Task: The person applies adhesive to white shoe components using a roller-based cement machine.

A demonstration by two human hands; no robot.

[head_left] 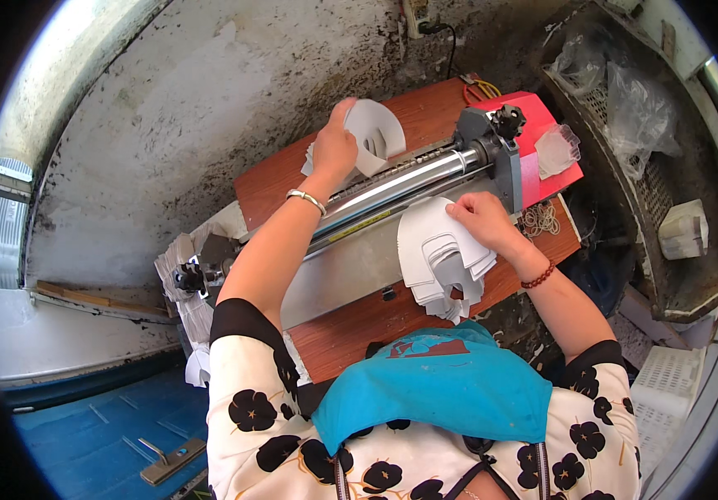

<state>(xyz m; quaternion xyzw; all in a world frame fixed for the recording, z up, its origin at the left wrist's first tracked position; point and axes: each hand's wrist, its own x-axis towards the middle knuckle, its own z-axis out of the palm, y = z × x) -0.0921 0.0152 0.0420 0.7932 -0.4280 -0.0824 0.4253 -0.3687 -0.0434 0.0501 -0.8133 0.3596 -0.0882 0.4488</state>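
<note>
Beyond a shiny metal roller (425, 173), my left hand (336, 148) is closed on the left edge of a white curved piece (380, 123) that looks like card or sheet material. More white pieces lie under that one, partly hidden by my hand. On the near side of the roller, my right hand (485, 220) pinches the upper right edge of a fanned pile of white U-shaped pieces (425, 242). This pile hangs over the pale metal feed plate (334, 283) and the table's front part. The roller belongs to a bench machine with a red end cover (534, 133).
The machine stands on a reddish wood-grain table (342, 342). Stacked white pieces (196, 308) are at its left end, near a black knob (188, 277). Rubber bands (540, 218) lie right of my right hand. A metal trough (659, 192) holds clear plastic bags (638, 108).
</note>
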